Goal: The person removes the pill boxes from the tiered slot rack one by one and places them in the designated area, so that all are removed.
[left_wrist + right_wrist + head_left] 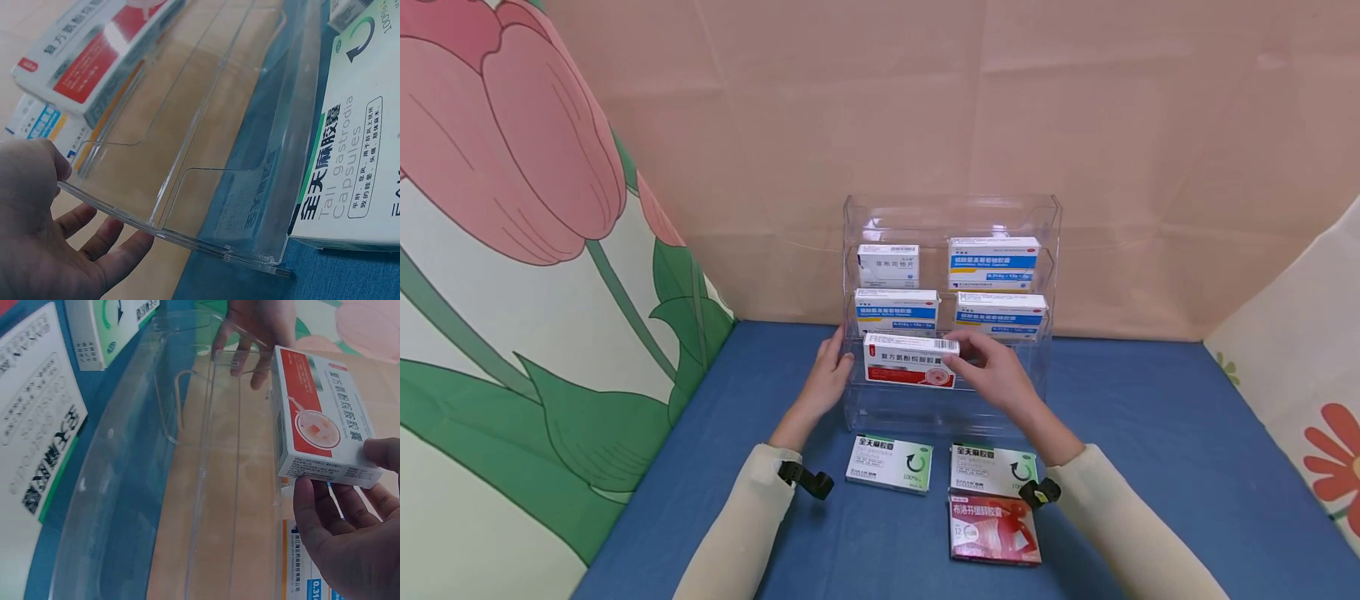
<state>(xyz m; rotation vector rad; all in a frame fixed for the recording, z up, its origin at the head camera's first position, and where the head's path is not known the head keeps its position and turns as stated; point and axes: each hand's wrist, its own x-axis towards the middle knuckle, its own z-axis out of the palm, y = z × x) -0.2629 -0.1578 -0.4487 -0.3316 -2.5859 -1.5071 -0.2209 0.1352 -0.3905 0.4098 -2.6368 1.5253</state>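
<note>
Our left hand (827, 379) grips the rack (917, 414); our right hand (1002, 375) pinches one end of the red-and-white box (904, 360), risking a tilt.

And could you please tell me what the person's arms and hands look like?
The left sleeve and right sleeve are long and plain cream. Each wrist wears a small black device, one on the left wrist, one on the right. The left hand and right hand are bare, with no gloves or rings visible.
</note>
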